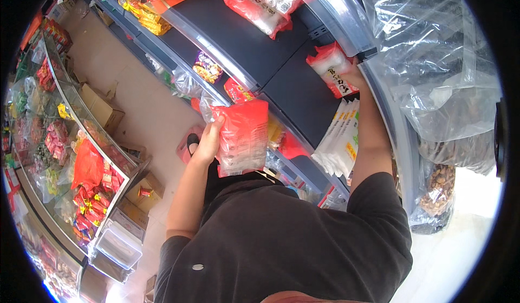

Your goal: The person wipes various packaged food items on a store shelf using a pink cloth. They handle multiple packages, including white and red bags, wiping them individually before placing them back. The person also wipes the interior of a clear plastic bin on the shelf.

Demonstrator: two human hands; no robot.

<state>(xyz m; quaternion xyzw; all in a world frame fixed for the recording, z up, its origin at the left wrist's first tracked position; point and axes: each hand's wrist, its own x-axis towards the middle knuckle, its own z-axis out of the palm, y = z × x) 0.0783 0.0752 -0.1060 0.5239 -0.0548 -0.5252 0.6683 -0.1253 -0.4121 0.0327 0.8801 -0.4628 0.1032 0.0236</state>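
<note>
My left hand [209, 138] grips a red and clear plastic packet [243, 138] by its left edge, in front of my body. Whitish contents show through the packet's lower part. On a dark shelf [300, 95], my right hand [356, 76] is on a similar red-and-white packet [332, 69] with dark writing; its fingers are partly hidden behind the packet and the shelf edge. Just below that hand, several white packets [339, 136] with yellow and green print stand in a row. Farther along the shelf lie more red-and-white packets [264, 8].
Clear price-strip edges [219, 61] run along the shelf fronts. Large clear plastic bags [430, 51] hang at right. To the left, a glass-fronted candy display [87, 132] and cardboard boxes [101, 107] border the tiled floor [138, 95]. A clear plastic bin [118, 248] stands below the display.
</note>
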